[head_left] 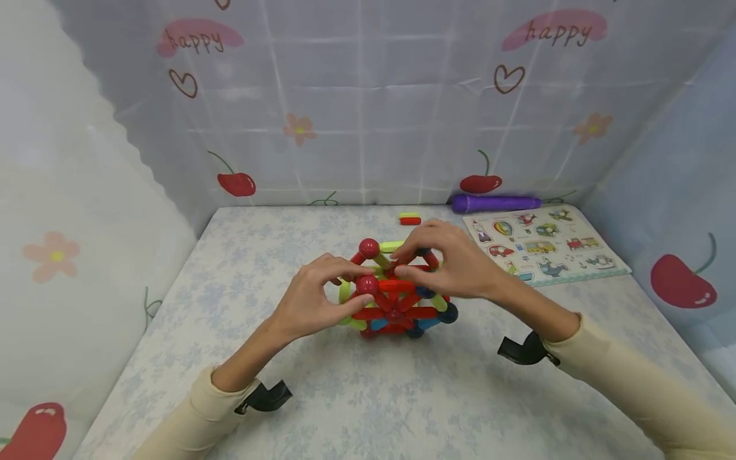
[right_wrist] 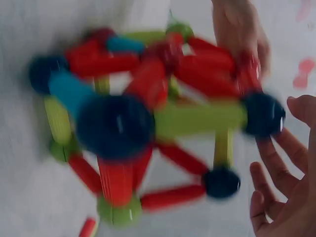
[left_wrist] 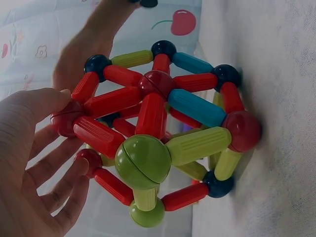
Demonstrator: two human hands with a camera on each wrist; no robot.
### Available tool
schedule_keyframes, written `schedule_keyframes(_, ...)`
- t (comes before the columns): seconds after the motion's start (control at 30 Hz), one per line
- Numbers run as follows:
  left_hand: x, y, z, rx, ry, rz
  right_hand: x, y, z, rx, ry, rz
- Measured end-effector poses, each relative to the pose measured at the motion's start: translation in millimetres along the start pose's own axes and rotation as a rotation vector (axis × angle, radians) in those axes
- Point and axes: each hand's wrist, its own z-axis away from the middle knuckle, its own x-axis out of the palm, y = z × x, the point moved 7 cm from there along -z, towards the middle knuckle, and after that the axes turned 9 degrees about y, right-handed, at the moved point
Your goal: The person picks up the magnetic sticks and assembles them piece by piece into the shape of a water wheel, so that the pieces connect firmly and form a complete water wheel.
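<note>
Holding: both hands meet on a rod-and-ball frame that stands mid-table on the pale cloth
Left hand: fingers curled round the frame's left side; fingertips against a red ball
Right hand: fingers bent over the top far side, pinching the upper rods; its wrist view is blurred
Frame: red, green and blue rods joined by balls; green ball nearest the left wrist camera
Far right: picture puzzle board; purple tube behind it; two small loose pieces beyond the frame
</note>
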Motion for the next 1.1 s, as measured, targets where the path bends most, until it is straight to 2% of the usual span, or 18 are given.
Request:
schedule_keyframes(0.13, -1.1, -1.3, -1.5, -0.012, -0.004, -0.011, -26, 57, -22, 0.158, 0.075, 0.054)
schedule_keyframes(0.27, 1.1, -2.4, -2.6, -0.029, -0.014, -0.011, -35, 133, -31, 0.323, 0.062, 0.115)
schedule_keyframes(0.4, 4.3, -1.5, -3.6, -0.034, -0.025, -0.001, -19, 197, -27, 0.386, -0.035, 0.172)
schedule_keyframes(0.5, 5.5, -0.9, -4.1, -0.031, -0.024, 0.006, 5, 229, -21, 0.382, -0.149, 0.203)
schedule_keyframes(0.6, 5.6, -0.5, -3.7, -0.030, -0.018, 0.014, 25, 247, -18, 0.368, -0.226, 0.183)
schedule_keyframes(0.73, 6.2, -1.1, -1.9, -0.033, -0.023, 0.017, 43, 258, -15, 0.366, -0.273, 0.160)
schedule_keyframes(1.1, 0.7, -3.3, -0.1, -0.050, -0.014, 0.003, 72, 267, -17, 0.361, -0.298, 0.271)
